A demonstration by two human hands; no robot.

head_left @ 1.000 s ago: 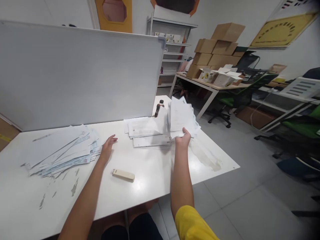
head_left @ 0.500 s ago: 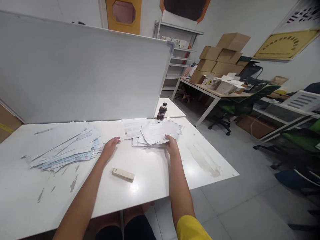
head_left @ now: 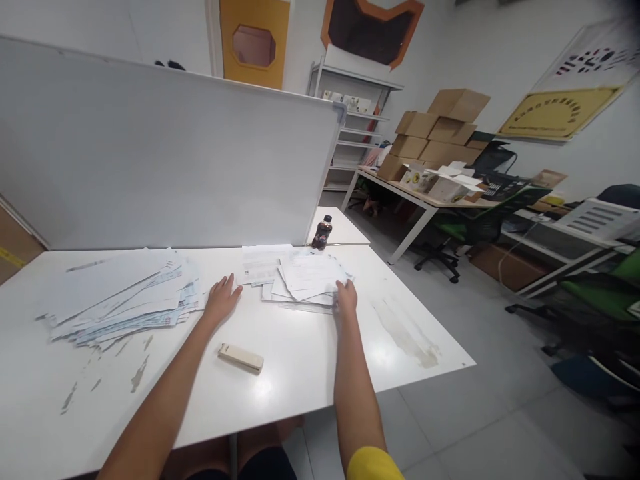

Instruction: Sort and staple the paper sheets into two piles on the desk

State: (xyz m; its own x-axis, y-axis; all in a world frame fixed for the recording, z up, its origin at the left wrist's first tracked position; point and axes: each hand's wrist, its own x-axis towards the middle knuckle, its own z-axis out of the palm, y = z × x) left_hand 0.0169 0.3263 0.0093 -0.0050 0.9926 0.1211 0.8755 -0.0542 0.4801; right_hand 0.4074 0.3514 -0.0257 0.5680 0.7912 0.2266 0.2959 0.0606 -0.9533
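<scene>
My left hand lies on the white table with its fingers spread, between two heaps of paper and holding nothing. My right hand has its fingers closed on the right edge of the smaller stack of papers; its thumb rests near the top sheet, and the fingers underneath are partly hidden. The sheets in this stack lie fanned and uneven. A single printed sheet sticks out to its left. Beyond my left hand spreads a larger fanned pile of papers. A cream stapler-like object lies nearer to me.
A dark cola bottle stands behind the papers, by the end of a large whiteboard. Stains mark the table on both sides. Stacked cardboard boxes fill another desk, with office chairs to the right.
My left hand has flattened and spread its fingers on the table. My right hand has shifted its grip along the stack's right edge, and that edge looks more drawn in. The view has tilted up slightly.
</scene>
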